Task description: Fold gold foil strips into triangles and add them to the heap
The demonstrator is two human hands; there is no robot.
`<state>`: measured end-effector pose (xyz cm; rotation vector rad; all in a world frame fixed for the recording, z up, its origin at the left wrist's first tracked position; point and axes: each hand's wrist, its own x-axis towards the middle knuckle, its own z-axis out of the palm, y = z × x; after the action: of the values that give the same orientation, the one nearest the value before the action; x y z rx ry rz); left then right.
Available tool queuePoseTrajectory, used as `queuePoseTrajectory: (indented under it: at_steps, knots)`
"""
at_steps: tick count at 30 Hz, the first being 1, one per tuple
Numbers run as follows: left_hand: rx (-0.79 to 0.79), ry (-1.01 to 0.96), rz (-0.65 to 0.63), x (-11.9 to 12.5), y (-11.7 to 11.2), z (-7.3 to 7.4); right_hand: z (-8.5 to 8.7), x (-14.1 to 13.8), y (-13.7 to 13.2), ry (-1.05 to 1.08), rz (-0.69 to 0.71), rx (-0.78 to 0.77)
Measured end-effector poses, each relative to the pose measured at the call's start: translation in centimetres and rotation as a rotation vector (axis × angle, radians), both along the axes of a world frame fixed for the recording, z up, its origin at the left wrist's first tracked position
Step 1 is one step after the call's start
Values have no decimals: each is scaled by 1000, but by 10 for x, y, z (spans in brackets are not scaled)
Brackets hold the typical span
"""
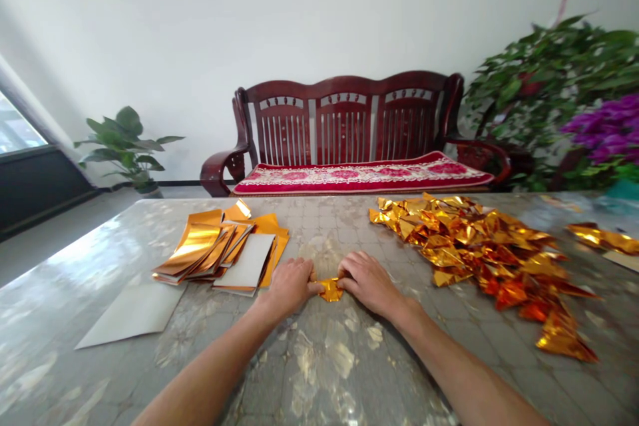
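Both hands meet over the middle of the table, one at each end of a small piece of folded gold foil paper [331, 290]. My left hand [293, 281] pinches its left end between thumb and fingers. At the right end my right hand [368, 277] grips it the same way, fingers curled. Left of my hands lies a loose stack of gold foil sheets [200, 243], some with their pale backs up. To the right spreads a heap of folded gold foil pieces [479, 246], shiny and pointed.
A single pale sheet [134, 315] lies flat at the left of the patterned table [309, 373]. More gold foil [604, 237] sits at the far right edge. Beyond the table stand a dark red wooden bench [344, 126], a potted plant [124, 143] and purple flowers [606, 126].
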<state>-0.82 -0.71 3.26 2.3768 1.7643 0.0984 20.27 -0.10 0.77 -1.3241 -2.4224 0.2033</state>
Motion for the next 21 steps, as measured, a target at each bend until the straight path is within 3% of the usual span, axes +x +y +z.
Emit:
queuePoseTrajectory:
  at_steps: [7,13,18,21]
  knots:
    - [-78,-205,-8,2,-12,-7,-1,9,-1,73,68,-29]
    - [145,-373,-226,-5,-28,-15,6,10,-4,168,125,-83]
    - [196,-682,-50,-8,-24,-23,13,7,-8,344,85,-10]
    - [219,-769,-58,-6,-18,-25,15,8,-9,390,137,124]
